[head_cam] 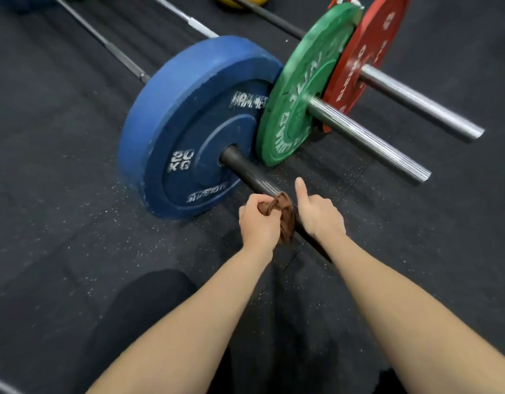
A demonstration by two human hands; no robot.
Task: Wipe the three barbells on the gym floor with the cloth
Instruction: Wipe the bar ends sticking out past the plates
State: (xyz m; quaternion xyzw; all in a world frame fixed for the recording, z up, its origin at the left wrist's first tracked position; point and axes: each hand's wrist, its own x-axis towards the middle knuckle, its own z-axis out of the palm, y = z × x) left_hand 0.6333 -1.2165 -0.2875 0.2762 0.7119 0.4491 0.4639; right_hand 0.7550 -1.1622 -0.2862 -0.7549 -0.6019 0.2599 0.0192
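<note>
The nearest barbell [247,173] lay on the gym floor [60,180] in the head view. Its dark sleeve ran from the blue 20 kg plate [171,132] toward the person. A brown cloth [285,213] was bunched round that sleeve near its free end. The left hand [257,220] was clenched on a gathered twist of the cloth. The right hand [319,214] sat over the sleeve just beside the cloth, thumb straight and pointing up the bar. Its fingers were hidden on the far side, so whether they held the sleeve or the cloth could not be told.

The likeliest trouble was a poor wipe. The cloth was wadded into a narrow rope, so it could slide along the top of the sleeve and leave the underside untouched. A hard pull might also roll the barbell, as only the plate's rim met the floor. That could nudge the blue plate harder against the green plate [297,89] of the middle barbell [368,137], which it seemed already to touch. The far barbell [422,100], with its red plate [365,52], lay just behind.

The near sleeve looked dark and glossy with pale streaks. The two sleeves behind it were bright ribbed steel. The blue plate was scuffed, its white lettering worn, and pale dust speckled the floor below it.
</note>
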